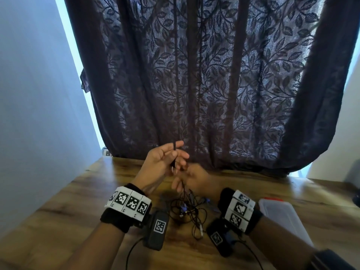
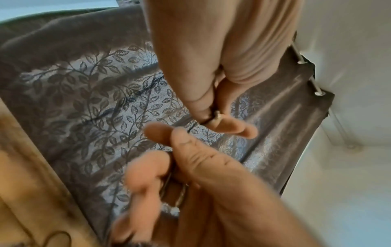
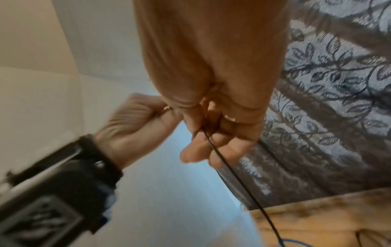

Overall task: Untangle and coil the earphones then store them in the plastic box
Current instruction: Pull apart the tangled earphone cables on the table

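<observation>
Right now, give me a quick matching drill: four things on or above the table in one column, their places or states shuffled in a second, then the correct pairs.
1. left hand
2. right hand
3. tangled earphones
4. plastic box

A. lid on, at the table's right
B. heaped on the table between the wrists
C. raised, pinching the plug end
D. lower, fingers curled round the cable

Pairs: 1-C, 2-D, 3-B, 4-A

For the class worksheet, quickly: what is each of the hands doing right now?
Left hand: pinches the plug end of the earphone cable.
Right hand: fingers curled round the same cable, which trails down to the tangle on the table.
</observation>
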`<state>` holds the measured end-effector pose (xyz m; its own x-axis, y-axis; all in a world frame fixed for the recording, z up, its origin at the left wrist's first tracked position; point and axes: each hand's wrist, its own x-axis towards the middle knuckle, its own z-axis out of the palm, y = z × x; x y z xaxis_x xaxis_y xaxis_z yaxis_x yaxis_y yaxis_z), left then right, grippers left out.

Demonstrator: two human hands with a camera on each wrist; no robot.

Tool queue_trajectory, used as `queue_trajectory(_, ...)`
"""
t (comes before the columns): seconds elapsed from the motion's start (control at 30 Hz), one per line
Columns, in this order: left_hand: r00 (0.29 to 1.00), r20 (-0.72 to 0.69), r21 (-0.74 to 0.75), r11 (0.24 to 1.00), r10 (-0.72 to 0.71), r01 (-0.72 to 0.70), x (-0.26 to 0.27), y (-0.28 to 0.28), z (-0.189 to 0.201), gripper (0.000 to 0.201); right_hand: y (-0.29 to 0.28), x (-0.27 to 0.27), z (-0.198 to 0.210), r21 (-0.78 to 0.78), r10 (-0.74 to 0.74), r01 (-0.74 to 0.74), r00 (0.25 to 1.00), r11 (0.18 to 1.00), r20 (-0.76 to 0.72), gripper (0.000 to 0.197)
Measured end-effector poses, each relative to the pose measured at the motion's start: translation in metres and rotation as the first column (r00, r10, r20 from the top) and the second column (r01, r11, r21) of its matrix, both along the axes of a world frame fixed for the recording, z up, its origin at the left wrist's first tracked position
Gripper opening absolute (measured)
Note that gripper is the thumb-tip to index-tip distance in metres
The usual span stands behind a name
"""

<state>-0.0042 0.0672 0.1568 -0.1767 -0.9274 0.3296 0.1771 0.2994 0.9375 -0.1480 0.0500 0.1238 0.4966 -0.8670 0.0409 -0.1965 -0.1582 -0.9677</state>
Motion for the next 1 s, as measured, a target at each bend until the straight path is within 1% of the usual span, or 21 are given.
queue_trajectory(0.03, 0.995, 0.062, -0.034, 0.996, 0.082, -0.080, 0.001, -0.003, -0.003, 0.031, 0.012, 0.005, -0.002, 0.062, 0.081, -0.079, 0.996, 0.995, -0.042, 0.027)
queue_trajectory(0.07, 0.977, 0.144, -0.092, 0.985, 0.157, -0.145, 0.002, -0.006, -0.008, 0.034, 0.019, 0.006, -0.004, 0.054, 0.140, -0.136, 0.986, 0.989, -0.092, 0.025)
queue_trajectory(0.1, 0.942, 0.244, -0.158, 0.968, 0.229, -0.194, 0.006, -0.010, -0.014, 0.036, 0.025, 0.006, -0.002, -0.006, 0.162, -0.165, 0.973, 0.986, -0.164, 0.022)
queue_trajectory(0.13, 0.893, 0.349, -0.219, 0.952, 0.282, -0.215, 0.009, -0.011, -0.021, 0.038, 0.026, 0.002, 0.003, -0.085, 0.141, -0.164, 0.964, 0.983, -0.227, 0.020)
queue_trajectory(0.2, 0.782, 0.512, -0.285, 0.930, 0.354, -0.235, 0.014, -0.010, -0.032, 0.041, 0.019, -0.012, 0.019, -0.340, -0.019, -0.110, 0.935, 0.934, -0.355, 0.018)
queue_trajectory(0.23, 0.790, 0.519, -0.224, 0.944, 0.326, -0.242, 0.014, -0.008, -0.034, 0.040, 0.013, -0.018, 0.031, -0.473, -0.122, -0.089, 0.909, 0.877, -0.398, 0.015)
queue_trajectory(0.27, 0.832, 0.488, -0.128, 0.965, 0.263, -0.229, 0.013, -0.006, -0.035, 0.034, 0.008, -0.024, 0.043, -0.563, -0.194, -0.079, 0.892, 0.823, -0.409, 0.013)
queue_trajectory(0.33, 0.915, 0.377, 0.022, 0.986, 0.143, -0.163, 0.011, -0.004, -0.028, 0.035, -0.004, -0.032, 0.061, -0.640, -0.242, -0.057, 0.897, 0.767, -0.370, 0.014)
queue_trajectory(0.4, 0.966, 0.248, 0.086, 0.992, 0.073, -0.097, 0.007, -0.004, -0.016, 0.039, -0.020, -0.034, 0.061, -0.671, -0.270, 0.016, 0.922, 0.741, -0.277, 0.014)
queue_trajectory(0.43, 0.985, 0.167, 0.112, 0.992, 0.044, -0.063, 0.006, -0.004, -0.011, 0.039, -0.027, -0.032, 0.056, -0.662, -0.276, 0.059, 0.934, 0.747, -0.228, 0.014)
queue_trajectory(0.5, 0.999, -0.028, 0.168, 0.985, -0.025, 0.029, 0.003, -0.001, 0.000, 0.037, -0.036, -0.025, 0.037, -0.583, -0.234, 0.107, 0.961, 0.806, -0.146, 0.015)
queue_trajectory(0.53, 0.988, -0.144, 0.192, 0.978, -0.053, 0.080, 0.002, 0.000, 0.005, 0.037, -0.037, -0.020, 0.027, -0.514, -0.187, 0.105, 0.976, 0.851, -0.109, 0.017)
queue_trajectory(0.6, 0.960, -0.281, 0.203, 0.976, -0.017, 0.077, 0.002, -0.001, 0.009, 0.035, -0.030, -0.010, 0.004, -0.318, -0.059, 0.039, 0.997, 0.947, -0.054, 0.019)
queue_trajectory(0.63, 0.965, -0.256, 0.179, 0.984, 0.051, -0.005, 0.004, -0.005, 0.009, 0.034, -0.023, -0.006, -0.005, -0.229, 0.010, -0.024, 0.998, 0.973, -0.062, 0.017)
queue_trajectory(0.67, 0.975, -0.179, 0.119, 0.986, 0.134, -0.114, 0.006, -0.010, 0.006, 0.032, -0.015, -0.003, -0.012, -0.160, 0.075, -0.090, 0.992, 0.983, -0.099, 0.016)
queue_trajectory(0.7, 0.972, -0.060, 0.035, 0.973, 0.229, -0.227, 0.009, -0.014, 0.001, 0.031, -0.007, -0.001, -0.014, -0.154, 0.117, -0.146, 0.976, 0.977, -0.183, 0.016)
queue_trajectory(0.73, 0.959, 0.039, -0.054, 0.959, 0.280, -0.278, 0.011, -0.018, -0.005, 0.030, -0.001, -0.001, -0.013, -0.193, 0.129, -0.187, 0.952, 0.963, -0.279, 0.016)
queue_trajectory(0.8, 0.940, 0.188, -0.128, 0.956, 0.286, -0.265, 0.012, -0.019, -0.016, 0.029, 0.005, -0.006, 0.002, -0.363, 0.046, -0.213, 0.908, 0.907, -0.416, 0.014)
queue_trajectory(0.87, 0.909, 0.314, -0.154, 0.960, 0.272, -0.234, 0.012, -0.015, -0.025, 0.026, 0.002, -0.015, 0.027, -0.524, -0.096, -0.146, 0.908, 0.839, -0.407, 0.017)
queue_trajectory(0.93, 0.920, 0.331, -0.083, 0.977, 0.212, -0.195, 0.010, -0.008, -0.027, 0.028, -0.007, -0.022, 0.047, -0.634, -0.195, -0.078, 0.917, 0.770, -0.349, 0.015)
queue_trajectory(1.0, 0.952, 0.268, -0.010, 0.989, 0.145, -0.148, 0.009, -0.007, -0.023, 0.033, -0.020, -0.026, 0.057, -0.696, -0.251, -0.003, 0.932, 0.718, -0.262, 0.012)
